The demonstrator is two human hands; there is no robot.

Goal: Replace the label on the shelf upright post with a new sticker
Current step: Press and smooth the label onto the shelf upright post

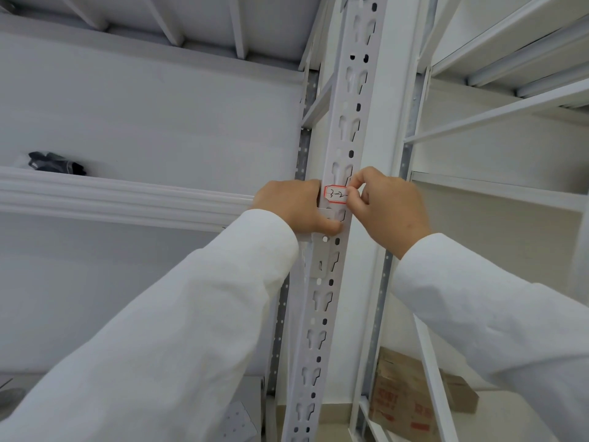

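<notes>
A small white rectangular sticker with a red border and handwritten black marks sits on the front face of the white perforated metal shelf upright post, about midway up the visible length of the post and level with the front beam of the shelf on the left. The right hand pinches the sticker's right edge between curled thumb and forefinger, covering the end of the writing; whether that edge is lifted off the metal or flat on it cannot be told. The left hand grips the post from its left side just beside and below the sticker, fingers wrapped round the edge and the thumb pressed across the front face under the label. Both arms wear long white sleeves. To the left runs a white ribbed shelf beam, and on the shelf above it, well apart from the hands, lies a dark bundled object, too unclear to identify. At lower right, on a lower shelf, rests a brown cardboard box with red printing.
</notes>
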